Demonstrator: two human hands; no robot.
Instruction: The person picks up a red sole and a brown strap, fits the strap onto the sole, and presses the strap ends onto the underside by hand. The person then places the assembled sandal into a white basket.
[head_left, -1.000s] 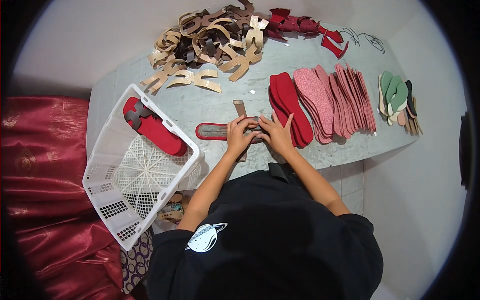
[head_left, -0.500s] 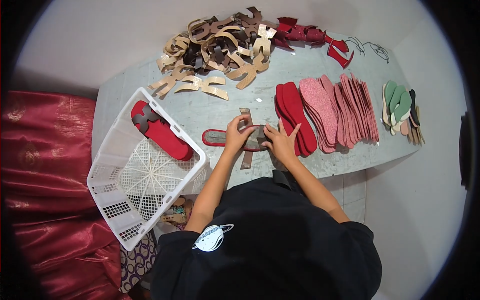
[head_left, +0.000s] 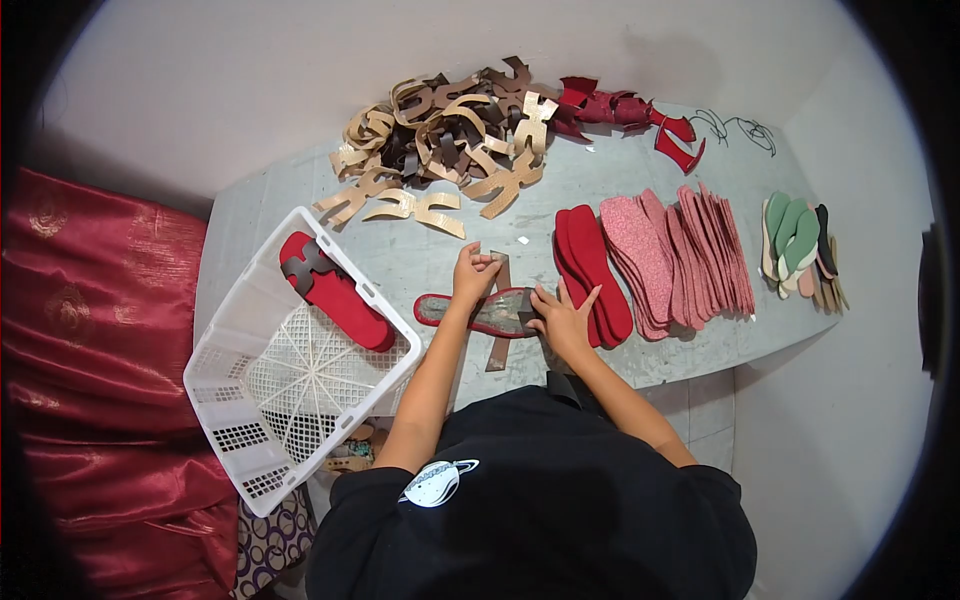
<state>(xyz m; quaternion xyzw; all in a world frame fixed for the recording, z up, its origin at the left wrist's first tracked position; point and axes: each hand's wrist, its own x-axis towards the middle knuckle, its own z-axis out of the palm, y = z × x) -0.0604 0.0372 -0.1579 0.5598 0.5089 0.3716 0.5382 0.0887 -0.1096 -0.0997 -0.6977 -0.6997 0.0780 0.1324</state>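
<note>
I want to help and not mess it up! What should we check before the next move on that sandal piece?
1. Left hand pinches the top end of the brown strap: ok.
2. Right hand presses down on the sole with fingers spread: ok.
3. Strap lies crosswise over the sole: ok.
4. Strap fixed to the sole: cannot tell, the hands hide that spot.
5. White basket sits close beside the sole: ok.
6. Room in the basket: ok, it holds only one red sandal.
</note>
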